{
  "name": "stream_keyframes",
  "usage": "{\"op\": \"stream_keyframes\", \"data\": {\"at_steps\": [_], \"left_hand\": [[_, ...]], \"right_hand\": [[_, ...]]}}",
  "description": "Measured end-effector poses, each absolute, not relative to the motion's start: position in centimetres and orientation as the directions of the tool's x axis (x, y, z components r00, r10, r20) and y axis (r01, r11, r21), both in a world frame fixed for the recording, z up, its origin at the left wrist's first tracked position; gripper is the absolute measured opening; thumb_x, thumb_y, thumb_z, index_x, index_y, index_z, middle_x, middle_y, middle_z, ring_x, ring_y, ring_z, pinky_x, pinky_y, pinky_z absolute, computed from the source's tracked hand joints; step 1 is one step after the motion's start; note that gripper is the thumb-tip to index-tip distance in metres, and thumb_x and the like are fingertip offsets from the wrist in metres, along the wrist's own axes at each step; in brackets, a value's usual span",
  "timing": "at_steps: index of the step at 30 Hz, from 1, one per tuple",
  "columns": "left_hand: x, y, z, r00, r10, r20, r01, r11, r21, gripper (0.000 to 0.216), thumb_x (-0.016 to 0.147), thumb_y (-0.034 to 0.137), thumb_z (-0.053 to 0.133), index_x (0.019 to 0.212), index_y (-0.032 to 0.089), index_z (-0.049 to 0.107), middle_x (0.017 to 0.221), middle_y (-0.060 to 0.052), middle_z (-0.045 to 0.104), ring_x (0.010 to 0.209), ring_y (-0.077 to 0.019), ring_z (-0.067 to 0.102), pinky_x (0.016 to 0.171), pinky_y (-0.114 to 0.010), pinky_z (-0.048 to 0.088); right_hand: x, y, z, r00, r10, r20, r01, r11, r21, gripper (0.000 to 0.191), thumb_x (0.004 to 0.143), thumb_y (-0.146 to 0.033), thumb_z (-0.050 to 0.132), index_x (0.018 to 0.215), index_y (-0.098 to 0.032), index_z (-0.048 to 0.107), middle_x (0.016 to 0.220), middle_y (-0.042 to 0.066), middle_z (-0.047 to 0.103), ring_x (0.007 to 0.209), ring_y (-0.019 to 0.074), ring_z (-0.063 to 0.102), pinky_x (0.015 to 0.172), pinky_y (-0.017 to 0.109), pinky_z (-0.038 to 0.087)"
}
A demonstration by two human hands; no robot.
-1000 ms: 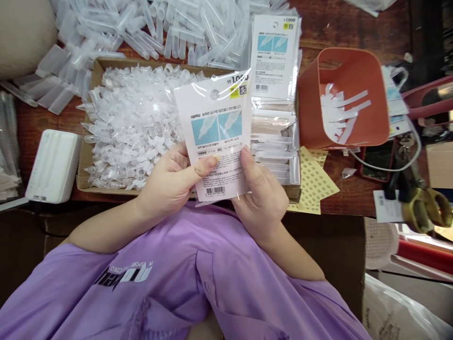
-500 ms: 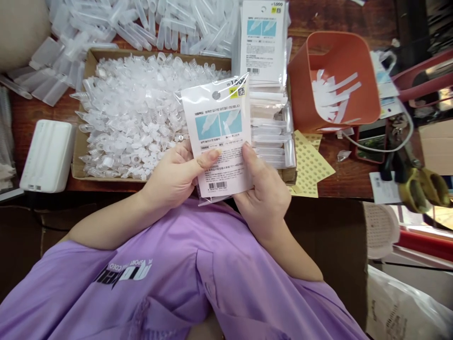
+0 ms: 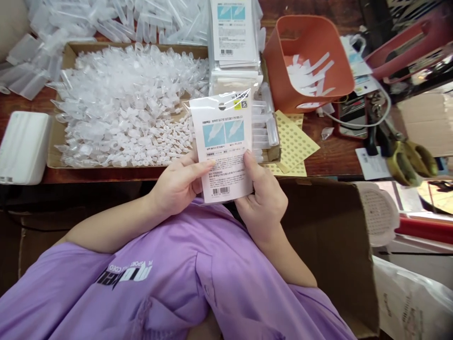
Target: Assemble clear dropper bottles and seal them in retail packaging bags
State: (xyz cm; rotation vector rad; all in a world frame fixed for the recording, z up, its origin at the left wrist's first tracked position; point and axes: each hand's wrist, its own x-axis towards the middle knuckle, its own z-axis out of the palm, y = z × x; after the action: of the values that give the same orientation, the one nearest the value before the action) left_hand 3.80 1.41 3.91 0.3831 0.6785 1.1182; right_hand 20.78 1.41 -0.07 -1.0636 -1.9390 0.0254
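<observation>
Retail packet (image 3: 226, 156), a white printed card in a clear glossy sleeve, is held up between the person's hands, above the lap and in front of a cardboard tray (image 3: 70, 55). The purple shirt (image 3: 170, 278) carries upside-down lettering; SPORT can be read, but the bigger black-and-white logo is broken by folds. The cardboard tray is heaped with translucent plastic nozzles (image 3: 134, 104), and right of it leans an orange container (image 3: 278, 66). A stack of similar packets (image 3: 235, 38), bearing the same pair of blue pictures, lies at the tray's right end. The left hand (image 3: 179, 184) grips the card's lower left side, and the right hand (image 3: 267, 193) pinches its right edge, both thumbs on the printed face. On that face, two blue pictures of a pointed nozzle sit side by side under a line of Korean. Smaller still are the price, 1,000 with a won sign, partly under glare at the top right, a barcode near the bottom, a round hanging hole, a yellow label and a QR code. The finest lines are too small to read
</observation>
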Motion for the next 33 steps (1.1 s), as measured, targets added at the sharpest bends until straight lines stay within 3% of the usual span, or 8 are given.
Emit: {"op": "stream_keyframes", "data": {"at_steps": [4,15,19,22,25,28,30,33], "left_hand": [[4.7,0.7,3.6,0.266,0.918,-0.295,-0.693,0.394,0.603,0.016,0.086,0.014,0.066,0.1,0.017,0.074,0.104,-0.006,0.079,0.112,-0.0284,0.069,0.104,-0.047,0.052],[5.6,0.4,3.1,0.318,0.887,-0.334,-0.637,0.461,0.618,0.021,0.09,0.029,0.067,0.108,0.019,0.073,0.116,-0.008,0.075,0.122,-0.0274,0.064,0.106,-0.043,0.05],[4.5,-0.2,2.9,0.489,0.796,-0.358,-0.562,0.601,0.569,0.026,0.085,0.022,0.072,0.111,0.019,0.073,0.121,-0.009,0.074,0.119,-0.0271,0.066,0.109,-0.043,0.047],[3.7,-0.4,2.5,0.546,0.743,-0.386,-0.511,0.661,0.55,0.03,0.084,0.018,0.074,0.113,0.021,0.073,0.12,-0.007,0.074,0.111,-0.0221,0.069,0.106,-0.036,0.048],[3.0,-0.1,2.0,0.522,0.709,-0.474,-0.455,0.701,0.549,0.032,0.083,0.025,0.075,0.116,0.023,0.072,0.122,-0.007,0.073,0.106,-0.0206,0.071,0.097,-0.031,0.053],[2.5,0.2,1.5,0.529,0.686,-0.5,-0.415,0.723,0.553,0.03,0.084,0.026,0.075,0.114,0.023,0.073,0.123,-0.007,0.072,0.104,-0.0178,0.071,0.095,-0.027,0.054],[2.3,0.4,1.3,0.552,0.692,-0.465,-0.43,0.714,0.552,0.027,0.085,0.024,0.074,0.112,0.024,0.074,0.125,-0.005,0.072,0.105,-0.0161,0.071,0.096,-0.025,0.053],[2.0,0.5,0.9,0.55,0.686,-0.476,-0.43,0.721,0.543,0.025,0.086,0.021,0.073,0.111,0.025,0.075,0.125,-0.005,0.072,0.1,-0.0146,0.073,0.093,-0.022,0.055]], "right_hand": [[22.1,0.4,-0.3,-0.298,0.702,0.647,0.674,0.634,-0.379,0.069,0.089,-0.016,0.061,0.153,-0.023,0.036,0.128,0.011,0.067,0.111,0.0189,0.068,0.09,0.026,0.058],[22.2,0.3,-1.4,-0.18,0.716,0.675,0.687,0.582,-0.434,0.073,0.086,-0.007,0.059,0.151,-0.031,0.038,0.115,0.005,0.072,0.093,0.0151,0.07,0.081,0.024,0.059],[21.9,0.8,-1.6,-0.133,0.739,0.66,0.687,0.549,-0.476,0.068,0.085,-0.01,0.06,0.148,-0.03,0.044,0.116,0.005,0.072,0.095,0.0157,0.07,0.084,0.025,0.059],[22.3,0.7,-1.4,-0.15,0.822,0.549,0.649,0.501,-0.573,0.067,0.084,-0.012,0.061,0.147,-0.028,0.045,0.123,0.007,0.069,0.106,0.0186,0.068,0.092,0.031,0.058],[23.3,0.3,-0.6,-0.249,0.924,0.291,0.504,0.38,-0.775,0.07,0.087,-0.019,0.063,0.151,-0.026,0.037,0.137,0.011,0.06,0.113,0.021,0.066,0.092,0.035,0.058],[24.3,-0.3,-0.1,-0.301,0.952,0.057,0.376,0.173,-0.91,0.063,0.09,-0.023,0.063,0.149,-0.027,0.041,0.103,0.005,0.074,0.079,0.0146,0.072,0.071,0.029,0.062],[24.5,-0.6,-0.3,-0.256,0.967,-0.001,0.355,0.093,-0.93,0.056,0.089,-0.021,0.065,0.143,-0.027,0.05,0.075,-0.003,0.07,0.06,0.0107,0.066,0.061,0.025,0.06],[24.5,-0.6,-1.1,-0.161,0.986,0.045,0.383,0.104,-0.918,0.052,0.086,-0.019,0.069,0.136,-0.028,0.057,0.086,-0.001,0.07,0.059,0.0089,0.064,0.057,0.024,0.058]]}}
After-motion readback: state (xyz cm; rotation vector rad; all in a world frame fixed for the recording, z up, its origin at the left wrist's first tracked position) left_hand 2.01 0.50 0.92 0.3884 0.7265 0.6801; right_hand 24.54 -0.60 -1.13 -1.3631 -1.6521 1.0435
